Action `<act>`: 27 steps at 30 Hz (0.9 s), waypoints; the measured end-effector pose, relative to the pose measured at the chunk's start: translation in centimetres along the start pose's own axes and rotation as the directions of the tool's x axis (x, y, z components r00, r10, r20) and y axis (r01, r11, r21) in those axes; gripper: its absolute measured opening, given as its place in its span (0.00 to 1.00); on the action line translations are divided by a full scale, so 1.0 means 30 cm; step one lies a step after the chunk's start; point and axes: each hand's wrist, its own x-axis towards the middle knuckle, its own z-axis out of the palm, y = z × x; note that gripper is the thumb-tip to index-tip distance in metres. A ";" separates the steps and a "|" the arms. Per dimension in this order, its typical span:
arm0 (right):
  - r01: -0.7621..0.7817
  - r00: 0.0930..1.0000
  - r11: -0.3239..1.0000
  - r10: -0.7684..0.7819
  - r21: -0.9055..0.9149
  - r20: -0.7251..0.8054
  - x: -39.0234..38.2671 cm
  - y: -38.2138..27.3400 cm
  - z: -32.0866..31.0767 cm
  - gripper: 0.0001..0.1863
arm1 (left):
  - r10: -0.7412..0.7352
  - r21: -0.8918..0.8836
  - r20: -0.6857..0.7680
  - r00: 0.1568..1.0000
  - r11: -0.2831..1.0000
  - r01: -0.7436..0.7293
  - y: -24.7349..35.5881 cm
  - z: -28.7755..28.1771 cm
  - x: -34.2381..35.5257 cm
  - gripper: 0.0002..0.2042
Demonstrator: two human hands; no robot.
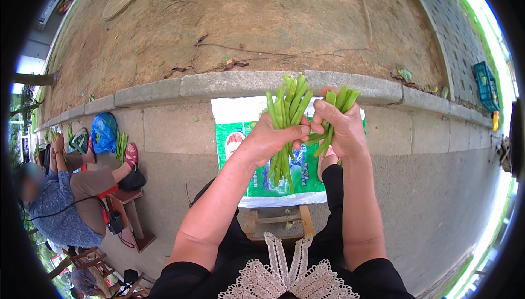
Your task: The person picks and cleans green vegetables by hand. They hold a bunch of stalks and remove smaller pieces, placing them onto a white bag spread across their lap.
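Left hand closed around a thick bunch of green stems, ends free above and below; right hand closed on a smaller bunch just beside it; both above the sheet, presumably spread to keep greens off the pavement.

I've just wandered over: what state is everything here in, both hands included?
Left hand: closed around stalks
Bunch of long, thin green stalks: held together, ends fanned out
Right hand: closed around a smaller bunch
Smaller bunch of green stalks: held, tilted
Green-and-white printed sheet: spread out under the hands
Blue plastic bag: bulging, contents unclear
Teal plastic crate: set apart at far right, contents unclear
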 end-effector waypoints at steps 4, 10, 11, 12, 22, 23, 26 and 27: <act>-0.023 0.999 0.996 0.020 -0.087 -0.034 -0.004 -0.002 0.016 0.15 | -0.012 0.105 0.000 1.000 0.994 0.012 0.001 0.007 0.001 0.07; -0.016 1.000 0.992 0.019 -0.126 0.023 0.006 0.014 0.004 0.09 | 0.003 0.121 -0.004 1.000 0.993 -0.002 0.010 0.004 -0.011 0.06; -0.010 1.000 0.996 0.010 -0.092 0.007 0.007 0.016 -0.001 0.08 | 0.013 0.075 -0.002 1.000 0.997 -0.013 0.014 0.007 -0.012 0.06; -0.003 1.000 0.998 0.003 -0.058 -0.009 0.008 0.018 -0.006 0.08 | 0.016 0.023 -0.022 1.000 1.000 -0.015 0.014 0.005 -0.010 0.07; 0.015 0.996 0.988 -0.001 0.152 -0.090 0.023 0.024 -0.004 0.12 | -0.012 -0.078 -0.077 0.997 0.997 0.006 0.001 -0.026 0.005 0.08; -0.001 0.998 0.990 0.010 0.138 -0.069 0.019 0.028 -0.003 0.12 | -0.007 -0.079 -0.081 0.997 0.997 0.001 0.002 -0.025 0.004 0.08; -0.027 0.999 0.994 0.028 0.105 -0.014 0.013 0.032 0.008 0.13 | 0.046 0.038 -0.052 0.998 0.998 -0.044 0.002 -0.016 0.002 0.08; -0.036 0.999 0.997 0.036 0.062 -0.002 0.015 0.036 0.006 0.12 | 0.057 0.033 -0.041 0.998 0.998 -0.056 0.001 -0.006 0.002 0.08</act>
